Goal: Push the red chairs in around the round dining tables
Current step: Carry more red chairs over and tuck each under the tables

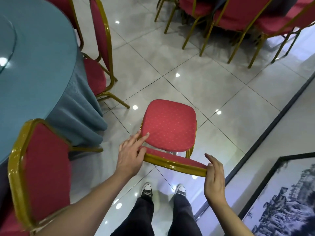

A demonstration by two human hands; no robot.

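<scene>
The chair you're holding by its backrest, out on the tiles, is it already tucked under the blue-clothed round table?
No. The head view shows the chair standing clear of the blue-clothed table, open tile between them. The rest holds: left hand and right hand are on its backrest.

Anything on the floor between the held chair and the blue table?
Nothing visible. Both hands, left hand and right hand, are on the backrest of the chair; bare tile lies between it and the round table. The gap sits between two neighbouring chairs, so the approach looks narrow.
</scene>
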